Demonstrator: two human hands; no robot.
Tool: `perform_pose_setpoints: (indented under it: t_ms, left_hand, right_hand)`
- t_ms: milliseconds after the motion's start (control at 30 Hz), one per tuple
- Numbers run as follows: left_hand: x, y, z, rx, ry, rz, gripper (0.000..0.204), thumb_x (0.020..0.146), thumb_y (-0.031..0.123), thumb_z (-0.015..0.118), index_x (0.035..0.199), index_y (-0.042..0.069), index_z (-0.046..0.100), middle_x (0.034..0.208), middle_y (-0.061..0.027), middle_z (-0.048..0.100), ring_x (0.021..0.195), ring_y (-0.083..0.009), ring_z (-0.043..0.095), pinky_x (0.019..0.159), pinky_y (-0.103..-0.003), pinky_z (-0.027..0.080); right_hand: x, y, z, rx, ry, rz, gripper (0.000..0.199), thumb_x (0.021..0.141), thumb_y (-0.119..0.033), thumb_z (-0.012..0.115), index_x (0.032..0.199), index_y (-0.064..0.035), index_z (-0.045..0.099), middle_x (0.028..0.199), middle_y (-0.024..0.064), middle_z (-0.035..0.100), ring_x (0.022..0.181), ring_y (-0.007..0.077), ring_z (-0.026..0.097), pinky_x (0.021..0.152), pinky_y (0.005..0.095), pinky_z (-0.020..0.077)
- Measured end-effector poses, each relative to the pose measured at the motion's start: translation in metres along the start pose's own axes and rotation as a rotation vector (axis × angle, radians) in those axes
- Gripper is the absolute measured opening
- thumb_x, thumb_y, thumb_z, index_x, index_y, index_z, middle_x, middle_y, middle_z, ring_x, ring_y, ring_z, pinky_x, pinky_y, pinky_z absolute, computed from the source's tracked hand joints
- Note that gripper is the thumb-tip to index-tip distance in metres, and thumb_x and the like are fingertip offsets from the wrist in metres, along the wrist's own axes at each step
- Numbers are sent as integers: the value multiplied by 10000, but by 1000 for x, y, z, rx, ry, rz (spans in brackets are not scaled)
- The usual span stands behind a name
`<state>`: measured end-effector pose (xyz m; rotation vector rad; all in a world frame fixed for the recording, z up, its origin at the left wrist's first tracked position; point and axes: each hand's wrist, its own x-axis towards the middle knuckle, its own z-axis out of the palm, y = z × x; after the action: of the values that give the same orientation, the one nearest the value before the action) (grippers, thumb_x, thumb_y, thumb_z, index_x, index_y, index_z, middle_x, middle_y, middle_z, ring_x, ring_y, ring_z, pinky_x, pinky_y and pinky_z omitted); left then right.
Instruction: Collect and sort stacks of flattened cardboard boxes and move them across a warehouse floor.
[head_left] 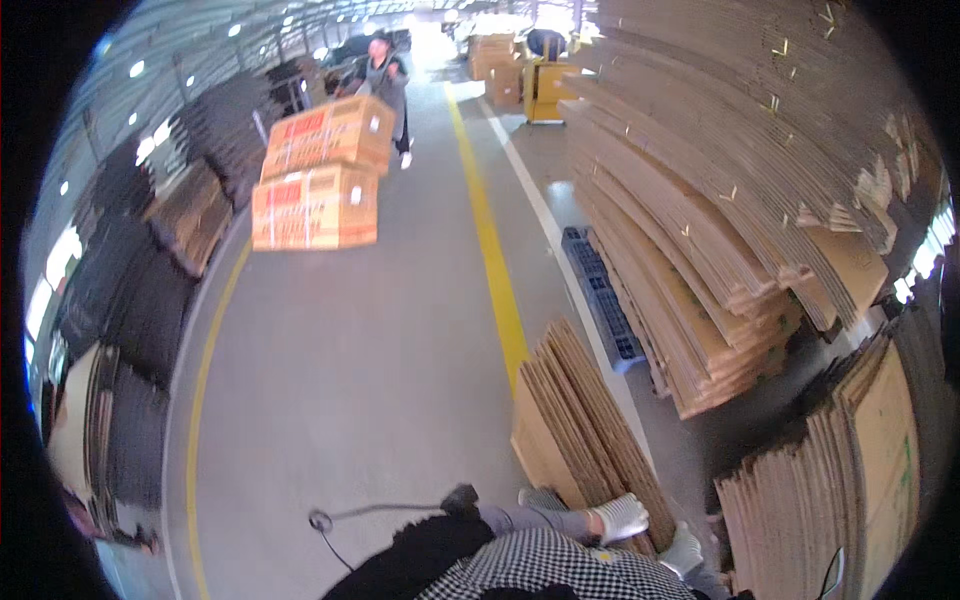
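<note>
A bundle of flat cardboard sheets [585,420] stands on edge close in front of me, tilted, its layered edges facing up. My left hand [622,517], in a whitish knitted glove, is closed over the near end of the bundle. Beside it, on the bundle's near right corner, my right hand [683,550] in a similar glove is closed against the sheets; its fingertips are partly hidden. A checkered apron or garment covers my front below the hands.
Tall cardboard stacks [690,220] rise on the right, near a blue pallet [600,295]. More upright sheets [800,500] stand at the lower right. A person [388,85] is behind two stacked boxes [315,205] in the aisle. Dark stacks [130,290] line the left.
</note>
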<state>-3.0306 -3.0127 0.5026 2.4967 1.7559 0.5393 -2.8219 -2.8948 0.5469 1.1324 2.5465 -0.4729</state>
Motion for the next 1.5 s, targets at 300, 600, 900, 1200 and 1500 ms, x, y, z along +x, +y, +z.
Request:
perform_pose_setpoints:
  t_ms: [300, 600, 900, 1200, 1500]
  left_hand:
    - [8, -329, -23, -42, 247, 61, 246, 789, 292, 552, 634, 112, 614, 650, -61, 580, 657, -251, 603, 585, -424, 458]
    - [-45, -724, -130, -21, 67, 145, 195, 849, 268, 557, 829, 91, 635, 755, -39, 572, 739, -241, 578, 635, -419, 421]
    - [-84, -1092, -227, -67, -187, 87, 182, 870, 241, 536, 820, 90, 624, 784, -40, 581, 756, -237, 592, 663, -408, 447]
    - [-104, -1448, -326, 26, -84, 51, 120, 885, 172, 528, 897, 77, 599, 822, -53, 576, 795, -241, 591, 718, -389, 447]
    - [-178, -1763, -440, -54, -166, 62, 310, 676, 183, 711, 959, 89, 626, 958, -65, 625, 947, -260, 615, 780, -415, 465]
  right_hand:
    - [309, -163, -75, 153, -69, 14, 846, 619, -515, 813, 1243, -51, 480, 1028, 262, 671, 1025, 441, 635, 888, 460, 506]
    - [611, -392, -144, 76, -150, 19, 701, 617, -280, 784, 1218, -55, 503, 983, 237, 676, 959, 408, 656, 845, 448, 522]
    - [928, -605, -191, 85, -161, 31, 845, 608, -394, 837, 1301, -81, 466, 1069, 236, 668, 1019, 401, 641, 890, 437, 512]
    - [1164, -869, -344, 315, 90, -59, 671, 677, -544, 743, 1171, -118, 580, 1044, 251, 666, 1026, 420, 636, 851, 502, 493]
    - [1408, -1088, -389, 105, -2, 19, 609, 671, -299, 791, 1166, -65, 525, 992, 209, 684, 956, 384, 667, 827, 426, 518]
